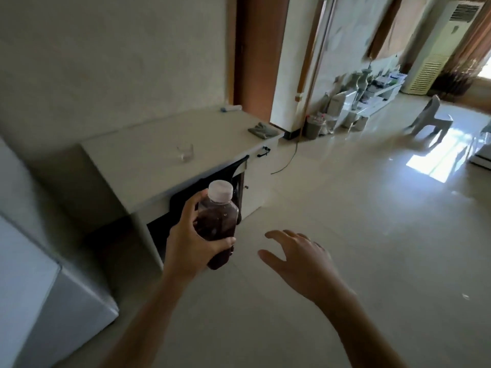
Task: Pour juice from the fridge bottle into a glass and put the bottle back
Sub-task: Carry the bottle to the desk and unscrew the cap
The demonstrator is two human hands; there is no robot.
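Left hand [190, 244] grips the capped bottle [219, 224] of dark juice upright, carrying it toward the desk [127, 160]; right hand [297, 258] spread, empty; glass [185, 152] waits there.

So the clear drinking glass [185, 152] sits on the pale desk surface [148, 166], toward its front edge. A crumpled grey cloth [261, 129] lies at the surface's far right corner. The left hand [190, 241] holds the dark plastic juice bottle [218, 227] in front of the surface, right hand [297, 257] just right of it. White fridge [39, 274] sits far left.
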